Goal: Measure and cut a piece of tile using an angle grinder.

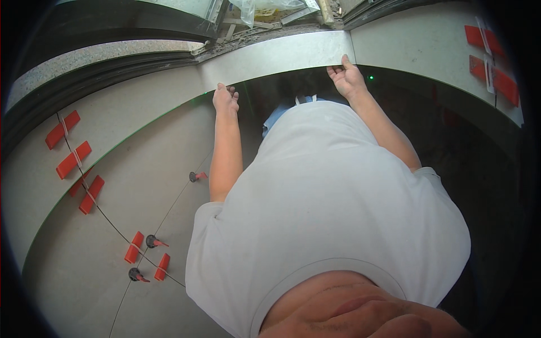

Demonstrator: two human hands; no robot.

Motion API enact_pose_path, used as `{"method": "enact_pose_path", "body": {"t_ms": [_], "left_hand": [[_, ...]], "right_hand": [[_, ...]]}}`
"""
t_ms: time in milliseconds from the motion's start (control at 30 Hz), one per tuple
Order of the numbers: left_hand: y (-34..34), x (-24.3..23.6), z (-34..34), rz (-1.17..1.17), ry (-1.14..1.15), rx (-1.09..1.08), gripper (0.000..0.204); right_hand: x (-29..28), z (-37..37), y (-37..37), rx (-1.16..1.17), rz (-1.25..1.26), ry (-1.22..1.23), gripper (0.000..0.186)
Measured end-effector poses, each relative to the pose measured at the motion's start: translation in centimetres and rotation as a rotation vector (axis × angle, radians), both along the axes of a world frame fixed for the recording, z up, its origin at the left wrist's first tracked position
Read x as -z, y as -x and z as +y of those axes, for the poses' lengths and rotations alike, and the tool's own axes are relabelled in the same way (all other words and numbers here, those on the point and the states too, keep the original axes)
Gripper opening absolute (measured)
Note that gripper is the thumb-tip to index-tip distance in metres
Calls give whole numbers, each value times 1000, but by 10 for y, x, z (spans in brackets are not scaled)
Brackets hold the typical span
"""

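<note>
A light grey tile forms the middle stretch of the ledge under the window. My left hand is at the left part of its front edge, fingers curled in against it. Further right, my right hand grips the same edge, with the thumb on the top face and the fingers bent at the front. Both arms reach forward past my white shirt. The undersides of the fingertips are hidden.
Red wedges in pale clips straddle the tile joints at left, and more red wedges sit at far right. Black round spacers with red pins stand in the lower-left joints. Rubble and clear plastic lie beyond the ledge, beside dark window frames.
</note>
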State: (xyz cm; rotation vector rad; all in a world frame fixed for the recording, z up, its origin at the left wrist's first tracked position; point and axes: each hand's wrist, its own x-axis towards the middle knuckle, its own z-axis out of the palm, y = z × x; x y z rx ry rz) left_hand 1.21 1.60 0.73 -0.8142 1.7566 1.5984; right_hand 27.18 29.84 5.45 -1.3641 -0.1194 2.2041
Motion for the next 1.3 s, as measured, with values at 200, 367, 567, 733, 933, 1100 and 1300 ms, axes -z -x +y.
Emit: {"method": "enact_pose_path", "body": {"t_ms": [200,367,567,733,933,1100,1300], "left_hand": [[2,6,-10,-12,-42,-11,26],[-3,-8,6,-19,-26,-4,26],[-4,-8,-2,-10,-51,-24,26],[-4,-5,-2,-7,-63,-39,23],[-5,-6,0,-18,-43,-61,24],[-5,-8,-7,-39,-99,-69,23],[6,-4,-13,-28,-89,95,27]], "right_hand": [[-7,-4,6,-16,-24,-10,31],[1,2,-5,-21,-5,-30,33],[9,5,-9,-67,54,-34,31],[11,6,-9,-115,10,-52,29],[21,10,-16,-117,21,-42,30],[22,10,-13,-109,31,-27,30],[9,4,-9,-78,14,-9,30]]}}
